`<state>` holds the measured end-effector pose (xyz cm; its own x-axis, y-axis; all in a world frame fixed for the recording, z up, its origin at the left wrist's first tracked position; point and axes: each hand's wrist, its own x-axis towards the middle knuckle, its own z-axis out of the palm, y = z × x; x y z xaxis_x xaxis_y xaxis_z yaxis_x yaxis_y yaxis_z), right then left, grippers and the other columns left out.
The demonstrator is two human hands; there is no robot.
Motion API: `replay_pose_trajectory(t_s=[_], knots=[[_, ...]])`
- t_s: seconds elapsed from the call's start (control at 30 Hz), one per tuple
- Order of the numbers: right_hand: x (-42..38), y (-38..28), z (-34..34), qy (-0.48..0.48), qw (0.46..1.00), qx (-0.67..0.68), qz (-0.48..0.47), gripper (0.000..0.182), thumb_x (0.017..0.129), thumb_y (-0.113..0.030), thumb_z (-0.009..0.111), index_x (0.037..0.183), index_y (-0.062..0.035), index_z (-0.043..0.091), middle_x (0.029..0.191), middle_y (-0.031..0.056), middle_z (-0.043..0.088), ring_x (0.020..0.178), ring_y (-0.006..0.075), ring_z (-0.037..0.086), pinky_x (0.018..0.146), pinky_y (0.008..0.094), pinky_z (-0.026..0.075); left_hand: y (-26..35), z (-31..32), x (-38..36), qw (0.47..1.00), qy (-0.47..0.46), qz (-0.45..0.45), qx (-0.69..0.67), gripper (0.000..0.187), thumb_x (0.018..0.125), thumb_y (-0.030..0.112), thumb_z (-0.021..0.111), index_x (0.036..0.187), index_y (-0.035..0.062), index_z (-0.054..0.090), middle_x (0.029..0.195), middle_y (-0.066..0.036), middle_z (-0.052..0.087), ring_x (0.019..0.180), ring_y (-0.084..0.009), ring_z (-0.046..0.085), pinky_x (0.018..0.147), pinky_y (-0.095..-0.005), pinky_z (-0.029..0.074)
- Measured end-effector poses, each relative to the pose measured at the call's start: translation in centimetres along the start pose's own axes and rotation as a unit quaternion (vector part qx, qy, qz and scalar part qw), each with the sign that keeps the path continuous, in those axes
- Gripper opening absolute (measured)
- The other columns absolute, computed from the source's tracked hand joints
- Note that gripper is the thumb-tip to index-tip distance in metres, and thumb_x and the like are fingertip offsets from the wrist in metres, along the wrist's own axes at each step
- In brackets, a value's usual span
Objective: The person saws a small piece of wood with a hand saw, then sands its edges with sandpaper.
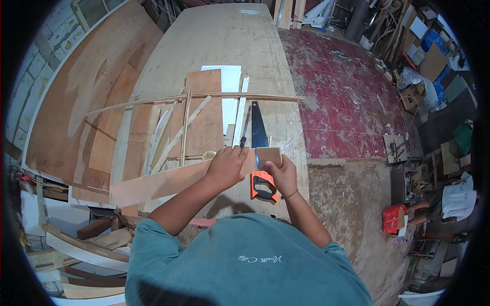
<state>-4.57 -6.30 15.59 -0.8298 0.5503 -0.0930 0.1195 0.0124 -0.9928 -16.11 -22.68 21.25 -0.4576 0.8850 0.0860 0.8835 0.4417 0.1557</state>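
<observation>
My left hand (228, 164) lies over the right end of a long thin plywood strip (158, 184), its fingers closed near a dark-handled tool (244, 133). A small square wooden piece (269, 157) is gripped at its right edge by my right hand (284, 176), thumb on its face. Below that piece shows the orange and black handle (264, 187) of a handsaw, and its dark blade (259, 125) points away from me on the table.
Narrow wood strips (184, 127), a brown board (203, 109) and a white sheet (230, 92) lie on the large plywood table (219, 41). One long thin strip (265, 96) crosses them. Another person (457, 199) is at the far right by a red container (393, 219).
</observation>
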Motion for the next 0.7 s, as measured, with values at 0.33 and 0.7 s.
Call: replay_pose_trajectory(t_s=[0.33, 0.7], knots=[[-1.0, -0.5, -4.9, -0.007, 0.939, 0.331, 0.097, 0.02, 0.087, -0.019, 0.062, 0.102, -0.0069, 0.058, 0.091, 0.0052, 0.064, 0.082, 0.0185, 0.063, 0.076, 0.0343, 0.051, -0.9, 3.8, 0.0, 0.999, -0.015, 0.034, 0.012, 0.07, 0.061, 0.02, 0.075, 0.125, 0.0049, 0.051, 0.098, -0.01, 0.054, 0.093, -0.0273, 0.054, 0.082, -0.0394, 0.042], [-3.9, -3.4, -5.6, -0.154, 0.775, 0.58, 0.197, 0.026, 0.085, -0.023, 0.048, 0.105, -0.008, 0.056, 0.066, 0.0017, 0.048, 0.065, 0.015, 0.043, 0.068, 0.0327, 0.036, -1.7, 13.1, -1.8, 0.99, -0.093, 0.099, -0.045, 0.081, 0.057, 0.024, 0.082, 0.129, 0.0085, 0.049, 0.104, -0.011, 0.053, 0.1, -0.03, 0.051, 0.087, -0.0417, 0.04]])
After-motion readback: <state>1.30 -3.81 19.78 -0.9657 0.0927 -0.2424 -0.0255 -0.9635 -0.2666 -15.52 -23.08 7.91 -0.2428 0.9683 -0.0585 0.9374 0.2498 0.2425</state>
